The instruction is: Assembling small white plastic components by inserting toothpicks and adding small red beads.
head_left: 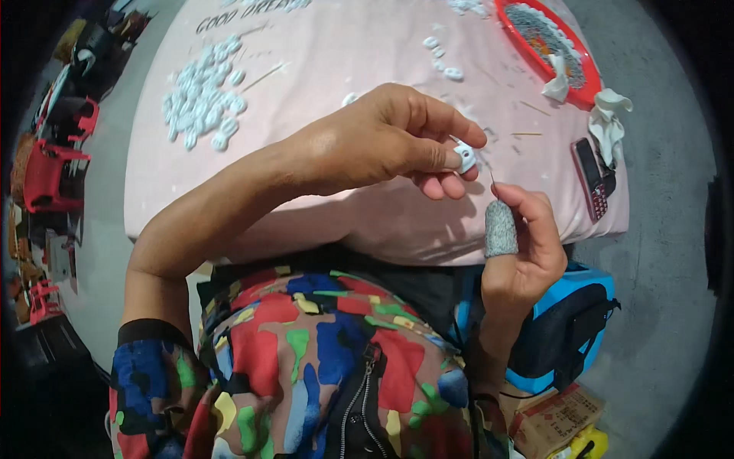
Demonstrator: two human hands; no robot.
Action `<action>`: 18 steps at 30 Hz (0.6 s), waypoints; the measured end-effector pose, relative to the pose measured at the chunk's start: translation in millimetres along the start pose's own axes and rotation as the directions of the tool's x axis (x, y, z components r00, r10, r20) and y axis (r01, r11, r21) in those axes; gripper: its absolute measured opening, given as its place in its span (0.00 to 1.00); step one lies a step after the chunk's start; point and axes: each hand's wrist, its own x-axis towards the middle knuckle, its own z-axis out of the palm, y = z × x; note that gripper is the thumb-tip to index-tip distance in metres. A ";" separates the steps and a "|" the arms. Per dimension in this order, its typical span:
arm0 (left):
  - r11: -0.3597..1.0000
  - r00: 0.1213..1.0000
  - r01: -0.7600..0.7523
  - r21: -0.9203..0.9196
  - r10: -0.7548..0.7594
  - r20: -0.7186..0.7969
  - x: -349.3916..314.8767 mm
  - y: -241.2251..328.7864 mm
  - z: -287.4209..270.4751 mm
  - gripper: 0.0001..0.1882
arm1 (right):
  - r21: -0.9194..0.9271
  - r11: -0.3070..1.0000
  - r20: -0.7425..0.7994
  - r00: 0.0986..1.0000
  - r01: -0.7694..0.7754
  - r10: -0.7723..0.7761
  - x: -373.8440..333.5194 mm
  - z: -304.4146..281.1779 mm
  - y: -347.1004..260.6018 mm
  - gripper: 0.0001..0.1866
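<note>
Evidently, the bench [321, 57], covered in pink cloth, is used as both store and work surface; its near edge is set against the wearer's front, a placing by which both hands are likely kept within easy range.

Left hand [405, 141]: brought across from the left, elbow bent outward, forearm slanted over the bench, wrist raised clear. Its grip is closed on a small piece, the index finger extended above.

Right hand [527, 256]: held lower, close to the near edge, forearm upright, fingers curled. Its grip is closed on a thin needle-like tool.

Red tray [587, 95]: filled with grey matter, set at the far right corner, probably so that the middle is left free.

White pile [200, 96]: small rounded pieces, gathered at far left, apart from the hands.

Phone [590, 180]: laid at the right edge, seemingly out of the way.

Grey sheath [501, 229]: worn apparently on the right thumb, presumably for protection or purchase.

White piece [466, 157]: pinched by left thumb and fingers, a dark spot exposed toward the right.

Needle-like tool [492, 177]: pointed upward, near the piece; no contact is seen.
</note>
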 end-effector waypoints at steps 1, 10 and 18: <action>1.000 1.000 0.001 -0.022 -0.002 -0.016 -11.0 -2.9 0.8 0.19 | -0.030 1.000 0.035 0.999 0.003 -0.002 -1.5 5.9 -3.5 0.11; 0.960 0.988 -0.095 -0.264 0.057 -0.146 -60.8 -34.5 1.7 0.18 | -0.158 0.979 0.084 0.990 0.130 -0.118 -4.0 40.6 -9.2 0.13; 0.965 0.978 -0.150 -0.215 0.114 -0.173 -64.9 -52.8 -2.6 0.18 | -0.265 0.955 0.165 0.982 0.134 -0.092 -6.3 41.2 -17.3 0.15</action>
